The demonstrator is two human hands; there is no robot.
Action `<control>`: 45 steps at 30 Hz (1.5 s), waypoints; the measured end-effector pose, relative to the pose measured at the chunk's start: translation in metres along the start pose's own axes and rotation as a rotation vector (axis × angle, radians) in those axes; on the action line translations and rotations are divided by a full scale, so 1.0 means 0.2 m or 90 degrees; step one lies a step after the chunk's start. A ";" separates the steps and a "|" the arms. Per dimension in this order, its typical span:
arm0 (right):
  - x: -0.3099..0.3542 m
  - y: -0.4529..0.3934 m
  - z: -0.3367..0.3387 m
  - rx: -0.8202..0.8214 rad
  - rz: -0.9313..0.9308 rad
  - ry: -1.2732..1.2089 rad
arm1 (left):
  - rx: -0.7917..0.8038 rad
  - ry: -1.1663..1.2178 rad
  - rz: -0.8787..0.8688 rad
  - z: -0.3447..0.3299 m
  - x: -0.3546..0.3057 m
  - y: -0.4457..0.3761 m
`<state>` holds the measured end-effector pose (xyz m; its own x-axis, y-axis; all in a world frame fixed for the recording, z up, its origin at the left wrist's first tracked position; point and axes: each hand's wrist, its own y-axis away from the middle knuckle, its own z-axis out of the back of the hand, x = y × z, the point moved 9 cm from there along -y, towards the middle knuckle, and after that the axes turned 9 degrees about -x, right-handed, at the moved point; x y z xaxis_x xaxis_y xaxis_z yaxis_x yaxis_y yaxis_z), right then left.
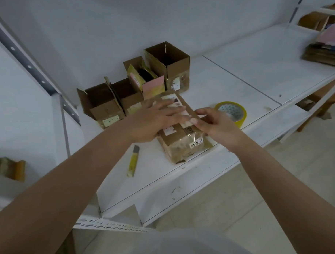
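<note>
A closed brown cardboard parcel [182, 141] with labels and clear tape lies on the white shelf [246, 76], near its front edge. My left hand [153, 117] rests flat on the parcel's top with straight fingers. My right hand [214, 123] is at the parcel's right top edge, with its thumb and fingers curled against the box there. Whether it pinches tape or only presses I cannot tell. A roll of yellowish packing tape [233, 110] sits just behind my right hand. A yellow box cutter [133, 161] lies on the shelf left of the parcel.
Several open cardboard boxes [168, 64] stand in a row behind the parcel, against the wall. Flattened cardboard and pink sheets [323, 51] are stacked at the far right. A metal shelf upright [27, 63] rises at the left. Tiled floor [260, 190] lies below.
</note>
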<state>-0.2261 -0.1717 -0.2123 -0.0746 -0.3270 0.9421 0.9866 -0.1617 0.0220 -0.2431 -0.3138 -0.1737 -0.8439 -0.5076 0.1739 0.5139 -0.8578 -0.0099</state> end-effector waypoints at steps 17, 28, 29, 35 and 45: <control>0.07 0.10 -0.18 -0.029 0.308 0.270 | -0.406 0.567 0.512 -0.23 0.02 0.34; 0.11 0.13 -0.20 0.027 0.399 0.396 | -0.373 0.516 0.443 -0.20 -0.04 0.33; 0.10 0.13 -0.20 0.034 0.395 0.400 | -0.347 0.529 0.431 -0.21 -0.04 0.34; 0.13 0.11 -0.20 -0.007 0.333 0.373 | -0.220 0.739 0.367 -0.21 0.01 0.37; 0.08 0.09 -0.19 0.018 0.279 0.309 | -0.151 0.722 0.238 -0.26 0.06 0.38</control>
<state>-0.2146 -0.2147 -0.2096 0.2844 -0.7414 0.6078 0.9435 0.1041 -0.3145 -0.2220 -0.3895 -0.2241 -0.3659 -0.4078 -0.8366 0.8135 -0.5768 -0.0747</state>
